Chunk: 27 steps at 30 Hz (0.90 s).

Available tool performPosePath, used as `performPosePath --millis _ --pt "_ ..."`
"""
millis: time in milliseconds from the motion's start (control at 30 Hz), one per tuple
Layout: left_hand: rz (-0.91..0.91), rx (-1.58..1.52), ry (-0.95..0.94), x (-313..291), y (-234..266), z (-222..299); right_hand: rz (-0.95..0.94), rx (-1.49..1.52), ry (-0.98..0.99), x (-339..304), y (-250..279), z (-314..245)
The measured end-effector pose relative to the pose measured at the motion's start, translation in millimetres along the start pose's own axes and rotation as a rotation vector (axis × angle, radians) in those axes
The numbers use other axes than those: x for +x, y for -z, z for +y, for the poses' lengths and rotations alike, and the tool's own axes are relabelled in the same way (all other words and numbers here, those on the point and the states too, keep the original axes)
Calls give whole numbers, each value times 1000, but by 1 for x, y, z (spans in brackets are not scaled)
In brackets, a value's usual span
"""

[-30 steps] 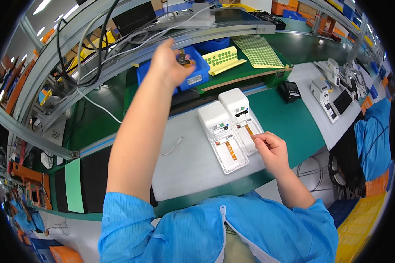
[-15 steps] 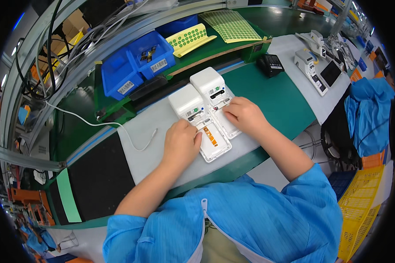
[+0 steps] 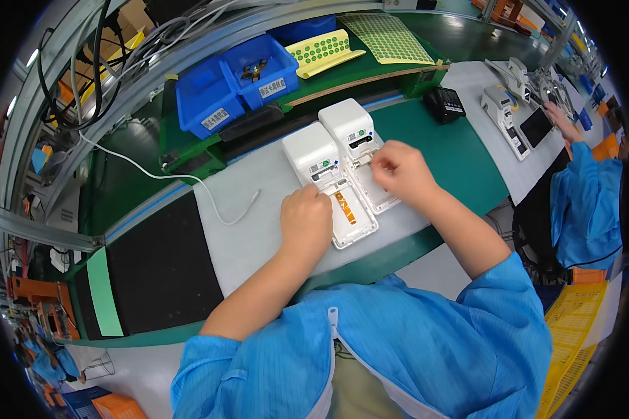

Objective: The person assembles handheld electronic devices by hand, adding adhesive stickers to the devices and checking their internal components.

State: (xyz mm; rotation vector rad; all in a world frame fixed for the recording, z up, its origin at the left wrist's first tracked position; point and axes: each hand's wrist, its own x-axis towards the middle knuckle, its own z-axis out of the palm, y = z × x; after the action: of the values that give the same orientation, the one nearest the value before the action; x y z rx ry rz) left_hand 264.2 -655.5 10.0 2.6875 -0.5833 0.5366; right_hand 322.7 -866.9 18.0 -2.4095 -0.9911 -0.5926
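Two white handheld devices lie side by side with their compartments exposed: a left device [image 3: 310, 148] and a right device [image 3: 342, 120]. An orange flex strip [image 3: 346, 208] runs along the left device's open compartment. My left hand [image 3: 306, 222] is closed at that device's left edge, fingers curled by its slot area; whatever they hold is hidden. Over the right device's compartment, my right hand [image 3: 407, 172] is closed in a pinch near the slot. Anything between those fingertips is too small to make out.
Blue bins [image 3: 210, 105] stand on the green shelf behind, beside green-dotted sticker sheets [image 3: 388, 38]. A black device [image 3: 445, 105] sits at right. A white cable [image 3: 217, 209] lies on the grey mat, with a black pad [image 3: 161, 272] further left. Another person's hand [image 3: 562, 122] reaches in at far right.
The view has shifted, moving the scene slightly right and up. My right hand has lifted back a little from the right device's slot. At far right, another person's hand has appeared.
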Motion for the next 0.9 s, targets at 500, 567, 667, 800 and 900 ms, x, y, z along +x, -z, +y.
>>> performPosePath --millis 500,567,667,800,900 --pt "-263 -1087 824 6 36 -13 -175 -175 -110 -2 -14 -7" --pt "-189 -945 673 -2 21 -21 -231 -234 -117 -1 -17 -9" --pt "-80 -698 440 -11 15 -18 -260 -244 -97 -1 -12 -9" --pt "83 -417 227 -13 14 -2 -318 -176 -74 -3 -4 -7" --pt "3 -250 137 -9 16 -1 -235 -81 -132 -2 1 -11"
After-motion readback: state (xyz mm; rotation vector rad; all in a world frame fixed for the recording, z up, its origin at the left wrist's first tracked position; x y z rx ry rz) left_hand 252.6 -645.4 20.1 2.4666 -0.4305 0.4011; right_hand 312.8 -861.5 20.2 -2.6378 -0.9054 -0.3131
